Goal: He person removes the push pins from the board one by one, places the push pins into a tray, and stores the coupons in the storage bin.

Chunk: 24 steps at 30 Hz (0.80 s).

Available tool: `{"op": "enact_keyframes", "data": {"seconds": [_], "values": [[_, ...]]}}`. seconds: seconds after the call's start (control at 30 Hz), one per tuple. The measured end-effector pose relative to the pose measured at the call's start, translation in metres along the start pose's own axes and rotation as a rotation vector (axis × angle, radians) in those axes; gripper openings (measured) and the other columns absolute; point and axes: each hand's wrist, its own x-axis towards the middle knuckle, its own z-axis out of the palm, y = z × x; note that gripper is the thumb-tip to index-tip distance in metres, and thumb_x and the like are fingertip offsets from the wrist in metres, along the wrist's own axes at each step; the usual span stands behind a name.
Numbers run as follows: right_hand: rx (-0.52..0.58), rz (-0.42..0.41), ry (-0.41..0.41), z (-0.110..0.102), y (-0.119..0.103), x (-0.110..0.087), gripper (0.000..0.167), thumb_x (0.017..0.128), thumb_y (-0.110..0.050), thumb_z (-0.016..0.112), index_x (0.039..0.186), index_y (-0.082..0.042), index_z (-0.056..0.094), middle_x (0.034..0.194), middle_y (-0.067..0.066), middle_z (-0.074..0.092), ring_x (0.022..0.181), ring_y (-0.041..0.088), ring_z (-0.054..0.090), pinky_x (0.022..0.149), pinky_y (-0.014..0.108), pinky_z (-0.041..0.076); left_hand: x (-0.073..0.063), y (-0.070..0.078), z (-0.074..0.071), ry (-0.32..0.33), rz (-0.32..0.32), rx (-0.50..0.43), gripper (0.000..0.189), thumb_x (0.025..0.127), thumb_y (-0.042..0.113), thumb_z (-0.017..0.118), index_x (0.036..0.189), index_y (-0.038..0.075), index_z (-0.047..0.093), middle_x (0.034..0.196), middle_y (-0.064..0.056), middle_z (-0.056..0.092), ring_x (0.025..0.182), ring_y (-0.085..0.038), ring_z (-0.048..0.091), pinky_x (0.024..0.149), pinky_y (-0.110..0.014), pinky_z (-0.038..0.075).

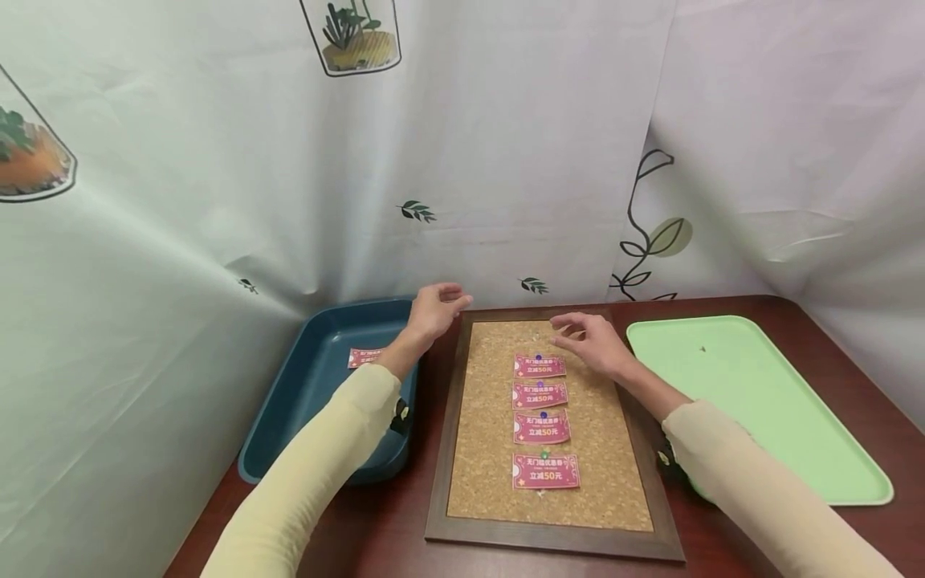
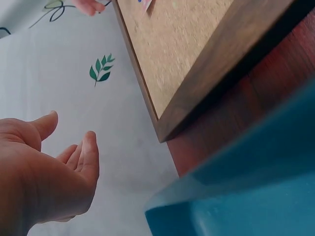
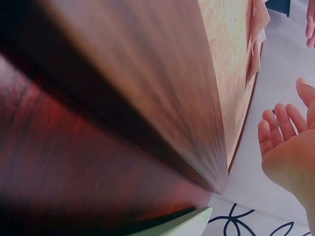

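One coupon (image 1: 364,357) is held in the blue tray (image 1: 287,413) at left; presumably light and flimsy, it is best pinched by an edge. Nothing is gripped by the loosely bent fingers of the left hand (image 1: 433,311). Four pinned coupons (image 1: 540,396) are carried by the corkboard (image 1: 482,441); at its far right, the right hand (image 1: 592,343) is relaxed, seemingly empty. The reddish tabletop (image 1: 376,530), green tray (image 1: 766,385) at right, is backed by printed cloth (image 1: 499,160).

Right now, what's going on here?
A person is working at a brown-framed rectangular corkboard, where four pink paper coupons form a column, coloured pins at their tops. Both hands look empty: the left hand by the board's far left corner, the right hand near its far right one. Another pink paper coupon lies in the dark blue tray; a flat pale-green tray sits to the right.
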Motion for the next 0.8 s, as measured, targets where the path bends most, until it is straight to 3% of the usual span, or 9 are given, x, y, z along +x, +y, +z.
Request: {"op": "enact_keyframes", "data": {"seconds": [0.47, 0.8], "values": [[0.004, 0.016, -0.055, 0.007, -0.001, 0.001, 0.033, 0.102, -0.011, 0.073, 0.133, 0.003, 0.069, 0.127, 0.021, 0.071, 0.111, 0.036, 0.068, 0.096, 0.052, 0.056, -0.011, 0.009, 0.029, -0.072, 0.005, 0.139, 0.045, 0.104, 0.027, 0.073, 0.142, 0.006, 0.065, 0.134, -0.013, 0.07, 0.125, -0.03, 0.065, 0.1, -0.045, 0.055], [-0.009, -0.048, -0.095, 0.011, 0.002, 0.003, 0.027, 0.1, -0.006, 0.074, 0.124, 0.007, 0.073, 0.115, 0.02, 0.074, 0.102, 0.033, 0.068, 0.092, 0.049, 0.055, -0.014, 0.002, 0.059, -0.091, -0.072, 0.08, 0.038, 0.102, 0.017, 0.074, 0.137, 0.002, 0.068, 0.128, -0.016, 0.073, 0.114, -0.033, 0.071, 0.097, -0.047, 0.057]]}}
